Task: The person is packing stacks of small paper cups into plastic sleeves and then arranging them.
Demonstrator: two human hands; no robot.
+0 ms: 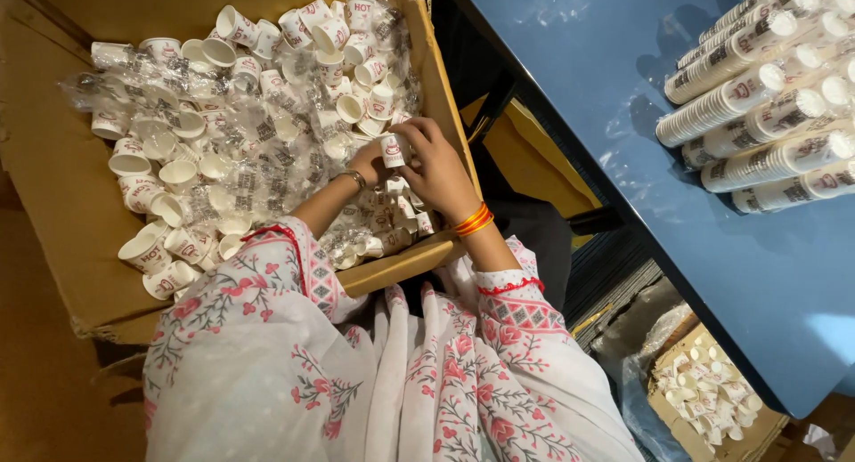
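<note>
White sleeves embroidered with red flowers fill the lower centre of the frame, and both forearms reach up from them into a large cardboard box at the upper left. Loose small paper cups and torn clear wrappers lie heaped across the box floor. At the box's right wall, near mid-frame, the right hand curls closed around a short stack of cups, fingers wrapped over its side. The left hand sits just beside it, touching the stack from the left; whether its fingers are gripping or merely steadying I cannot tell, as the right hand hides them.

Judging from this, nesting goes best if the stack is kept straight in the right hand while the left feeds single cups mouth-first, with wrapper scraps kept out of the rims so nothing jams.

On the blue table at the upper right, long wrapped sleeves of cups lie side by side. A smaller box of cups sits at the lower right.
</note>
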